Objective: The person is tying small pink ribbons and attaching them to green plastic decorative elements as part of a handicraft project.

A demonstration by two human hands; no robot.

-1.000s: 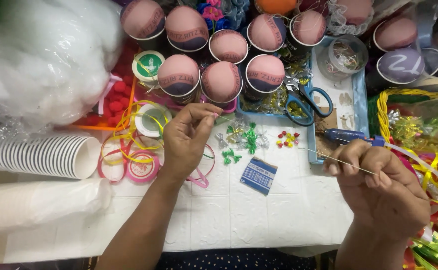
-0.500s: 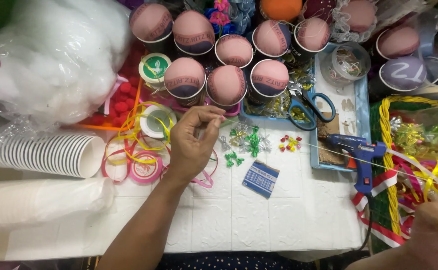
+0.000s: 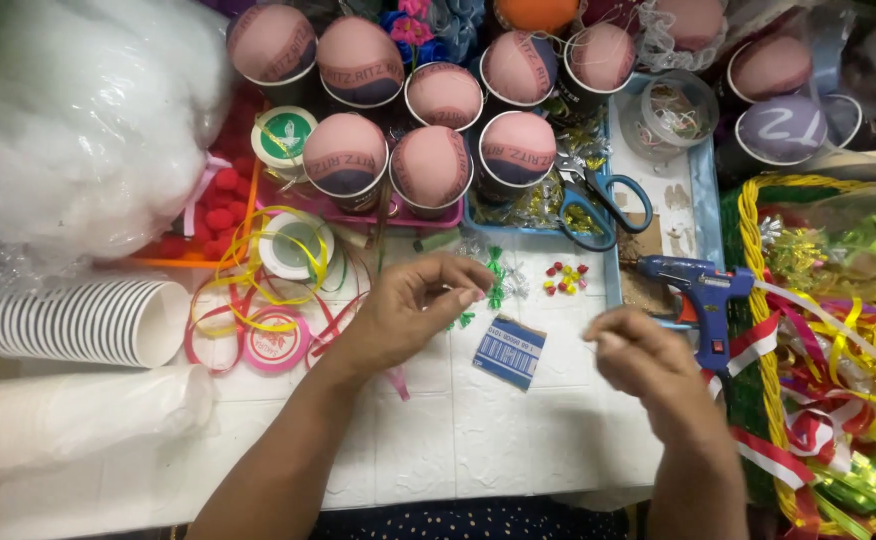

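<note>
Both hands [image 3: 518,325] pinched (blurred) — blue card [image 3: 509,351] between.

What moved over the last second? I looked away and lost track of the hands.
The right hand swung out to the lower right edge, then came back in toward the middle, fingers pinched in a grip. The left hand stayed pinched over the white table. The blue glue gun, small blue card and scissors did not move.
</note>
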